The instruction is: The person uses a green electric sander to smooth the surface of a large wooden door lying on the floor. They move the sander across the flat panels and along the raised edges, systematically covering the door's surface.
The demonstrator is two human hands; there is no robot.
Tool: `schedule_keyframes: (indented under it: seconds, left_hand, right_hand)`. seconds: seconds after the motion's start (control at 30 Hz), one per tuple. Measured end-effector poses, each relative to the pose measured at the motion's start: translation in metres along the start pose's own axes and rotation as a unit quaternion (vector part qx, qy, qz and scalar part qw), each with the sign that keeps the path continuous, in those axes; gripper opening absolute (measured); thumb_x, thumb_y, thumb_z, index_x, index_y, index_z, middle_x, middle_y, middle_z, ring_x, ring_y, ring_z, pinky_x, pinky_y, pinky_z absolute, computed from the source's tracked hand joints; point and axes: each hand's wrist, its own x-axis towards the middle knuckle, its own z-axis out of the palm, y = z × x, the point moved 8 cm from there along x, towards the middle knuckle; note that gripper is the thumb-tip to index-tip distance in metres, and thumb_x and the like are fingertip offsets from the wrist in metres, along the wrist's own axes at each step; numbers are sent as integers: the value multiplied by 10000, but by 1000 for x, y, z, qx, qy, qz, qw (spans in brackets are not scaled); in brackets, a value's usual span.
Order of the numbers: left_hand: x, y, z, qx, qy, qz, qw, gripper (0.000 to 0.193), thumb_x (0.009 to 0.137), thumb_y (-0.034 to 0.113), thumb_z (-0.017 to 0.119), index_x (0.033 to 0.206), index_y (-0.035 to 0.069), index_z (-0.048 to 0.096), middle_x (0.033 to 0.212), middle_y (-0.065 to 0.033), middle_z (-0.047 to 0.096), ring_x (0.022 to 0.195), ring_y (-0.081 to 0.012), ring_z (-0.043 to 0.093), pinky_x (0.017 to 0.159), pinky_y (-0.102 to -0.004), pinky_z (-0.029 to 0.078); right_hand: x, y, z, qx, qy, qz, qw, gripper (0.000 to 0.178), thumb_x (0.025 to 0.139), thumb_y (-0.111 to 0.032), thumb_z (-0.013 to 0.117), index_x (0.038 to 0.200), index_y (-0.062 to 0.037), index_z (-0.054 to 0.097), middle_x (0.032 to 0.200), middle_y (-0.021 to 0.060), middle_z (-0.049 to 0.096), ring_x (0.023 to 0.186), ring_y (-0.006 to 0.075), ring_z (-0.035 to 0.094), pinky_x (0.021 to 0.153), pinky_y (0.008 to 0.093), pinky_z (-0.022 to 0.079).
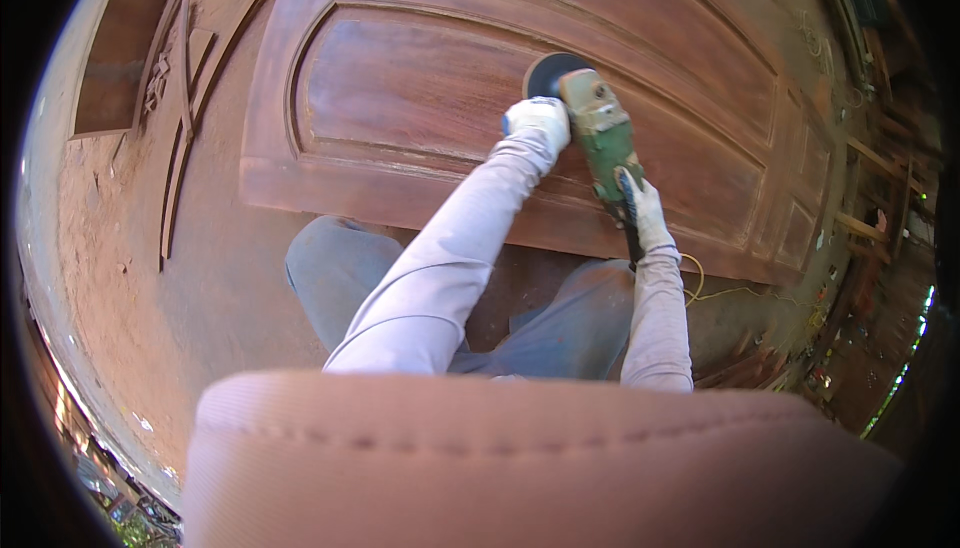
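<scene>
A green angle grinder (608, 143) with a dark round disc (555, 75) is held over a reddish-brown panelled wooden door (420, 83). My left hand (540, 123), in a white glove, is closed at the grinder's head, beside the disc; the part it grips is hidden beneath the fingers. My right hand (648, 213), gloved in white and blue, wraps round the rear of the grinder's body. The disc is at the moulding along the upper edge of the door's long panel; whether it touches the wood I cannot tell.
A yellow cord (695, 278) trails to the right from near my right hand. Thin wooden strips (185, 138) and a brown board (122, 58) lie at the far left. Timber pieces (870, 198) are piled at the right. My bent knees (345, 263) are close to the door's near edge.
</scene>
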Motion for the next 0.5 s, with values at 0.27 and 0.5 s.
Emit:
schedule_keyframes:
  seconds: [0.27,0.5]
  left_hand:
    - [8,91,74,25,-34,77,996,270,921,179,589,1125,149,764,1146,-86,743,1061,-256,718,808,-448,588]
    - [-20,52,71,25,-37,79,996,270,892,185,596,1094,143,771,1125,-109,742,1064,-275,714,847,-434,585]
  right_hand:
    - [-27,70,-67,86,39,81,992,546,908,-576,665,1135,-79,650,765,74,671,503,161,557,394,301,413]
    - [-48,74,-44,40,47,33,998,493,956,-510,632,1166,-64,643,778,64,667,515,142,557,421,272,408]
